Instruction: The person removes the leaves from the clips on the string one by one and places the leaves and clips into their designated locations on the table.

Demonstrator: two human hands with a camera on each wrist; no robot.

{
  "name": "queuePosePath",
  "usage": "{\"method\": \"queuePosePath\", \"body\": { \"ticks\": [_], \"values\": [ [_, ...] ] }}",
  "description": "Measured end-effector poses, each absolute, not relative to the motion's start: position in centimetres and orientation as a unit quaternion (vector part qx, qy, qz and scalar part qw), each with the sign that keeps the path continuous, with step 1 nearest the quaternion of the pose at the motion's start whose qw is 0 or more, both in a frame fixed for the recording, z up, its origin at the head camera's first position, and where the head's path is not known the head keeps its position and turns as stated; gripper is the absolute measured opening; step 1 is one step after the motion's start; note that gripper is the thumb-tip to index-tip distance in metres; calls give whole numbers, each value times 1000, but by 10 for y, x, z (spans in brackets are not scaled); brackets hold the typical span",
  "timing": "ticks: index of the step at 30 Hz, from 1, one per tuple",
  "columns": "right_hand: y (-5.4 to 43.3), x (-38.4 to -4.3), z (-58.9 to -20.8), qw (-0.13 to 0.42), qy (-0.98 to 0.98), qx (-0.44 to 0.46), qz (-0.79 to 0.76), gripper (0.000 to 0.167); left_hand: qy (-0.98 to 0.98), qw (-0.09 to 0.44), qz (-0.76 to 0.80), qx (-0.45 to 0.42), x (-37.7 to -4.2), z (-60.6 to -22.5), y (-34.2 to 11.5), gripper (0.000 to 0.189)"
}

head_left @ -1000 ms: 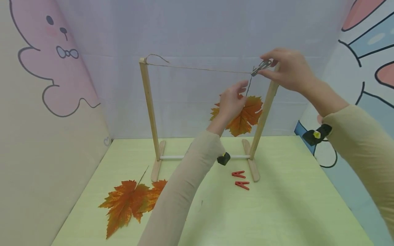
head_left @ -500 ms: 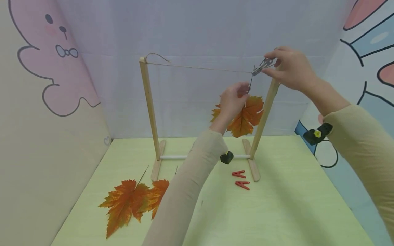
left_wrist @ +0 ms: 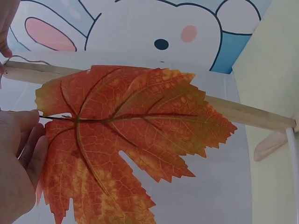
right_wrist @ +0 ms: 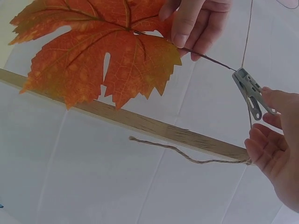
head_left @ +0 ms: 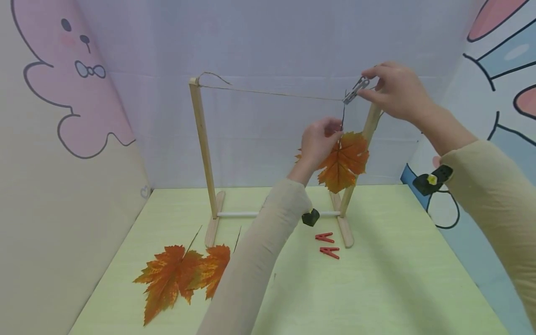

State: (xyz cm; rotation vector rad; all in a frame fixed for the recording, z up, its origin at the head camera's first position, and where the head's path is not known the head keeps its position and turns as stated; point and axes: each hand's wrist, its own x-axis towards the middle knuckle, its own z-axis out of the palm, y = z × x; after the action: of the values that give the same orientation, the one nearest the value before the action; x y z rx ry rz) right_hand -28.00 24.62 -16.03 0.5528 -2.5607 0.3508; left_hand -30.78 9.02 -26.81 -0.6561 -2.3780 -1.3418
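An orange maple leaf hangs below the string, its dark stem running up to a metal clothespin. My left hand pinches the stem just above the blade between thumb and fingers. The clothespin's nose is on the string and the stem tip, and its handles stand apart. Thumb and finger of my right hand hold the handle ends. The right wrist view shows both hands, the left hand at the stem and the right hand at the clothespin.
The string spans a wooden frame on the table. Two red clothespins lie near its right foot. More maple leaves lie at the left front, partly behind my left sleeve. A loose twine end trails from the right post.
My left hand has shifted slightly right and down along the stem, and the leaf has swung right and lower. My right fingers have drawn back a little toward the handle ends.
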Motion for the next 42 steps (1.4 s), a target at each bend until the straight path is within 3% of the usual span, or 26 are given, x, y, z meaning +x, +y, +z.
{"method": "queuePosePath", "body": {
  "ticks": [26,42],
  "values": [
    [248,-282,-157,217,-945,186,161,34,-839,166,-464,-230,-306,-275,87,20],
    [251,-278,-158,213,-943,150,209,33,-848,204,-429,-235,-304,-277,83,18]
  ]
}}
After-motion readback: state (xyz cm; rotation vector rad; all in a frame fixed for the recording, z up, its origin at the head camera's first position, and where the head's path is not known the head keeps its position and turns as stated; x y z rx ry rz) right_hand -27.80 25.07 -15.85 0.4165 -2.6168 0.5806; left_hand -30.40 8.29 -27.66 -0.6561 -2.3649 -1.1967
